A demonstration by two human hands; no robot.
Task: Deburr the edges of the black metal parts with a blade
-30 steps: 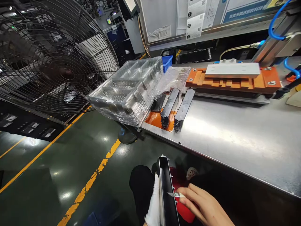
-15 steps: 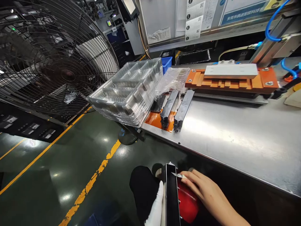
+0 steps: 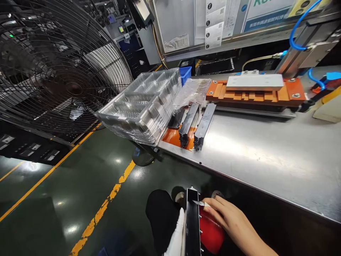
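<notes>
At the bottom of the view, a long black plastic housing [image 3: 192, 227] with an open trough and small pins along its right side points away from me. My left hand [image 3: 176, 233], in a white glove, lies along the housing's left side and grips it; most of its fingers are hidden. My bare right hand [image 3: 230, 220] is closed on a small craft knife [image 3: 200, 203]. The blade crosses the housing's right rim near its far end, and its tip is over the trough. Two similar black housings [image 3: 204, 122] [image 3: 189, 122] lie side by side on the bench.
The metal bench [image 3: 255, 149] has its front edge just beyond my hands. On it are wrapped clear trays [image 3: 144, 106], a dark phone-like slab [image 3: 176, 119], and an orange fixture [image 3: 290, 94] under a pneumatic press. A large fan [image 3: 71, 85] stands left; something red [image 3: 211, 233] is below my right hand.
The whole view has shifted slightly, so the bench items sit a little further left. Both hands, the housing and the knife keep nearly the same arrangement.
</notes>
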